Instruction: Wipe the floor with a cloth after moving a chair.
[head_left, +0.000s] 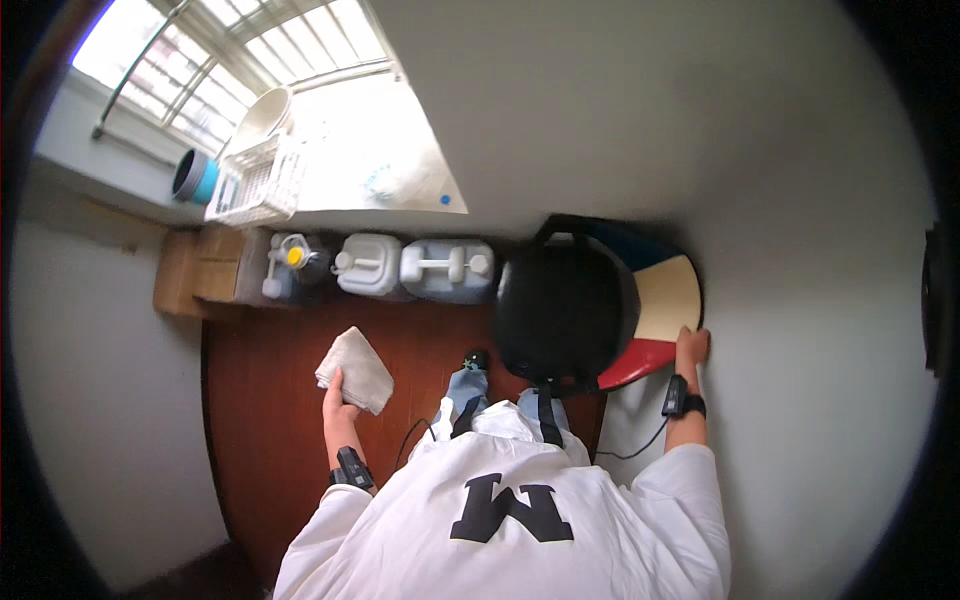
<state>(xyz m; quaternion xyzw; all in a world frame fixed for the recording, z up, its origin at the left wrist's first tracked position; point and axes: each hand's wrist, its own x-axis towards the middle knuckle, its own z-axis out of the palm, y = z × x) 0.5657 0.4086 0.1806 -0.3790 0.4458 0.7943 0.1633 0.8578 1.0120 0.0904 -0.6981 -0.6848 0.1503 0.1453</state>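
Note:
My left hand (341, 405) holds a folded light-grey cloth (357, 369), thumb on top, over the reddish-brown floor. On the far side, my right hand (691, 346) is at the outer edge of a round-backed chair (669, 298) with cream, red and dark blue panels, close to the wall. The fingers are partly hidden, so their hold on the edge cannot be told. A black seat-like object (566, 307) with a handle-like loop at its top lies in front of the coloured panels and covers part of them.
White plastic jerrycans (448, 281) and a yellow-capped bottle (297, 259) line the wall beside cardboard boxes (178, 274). Above them, a white plastic basket (255, 184), a pale basin (266, 116) and a blue-and-grey container (196, 178) stand on the windowsill. Walls rise at both sides.

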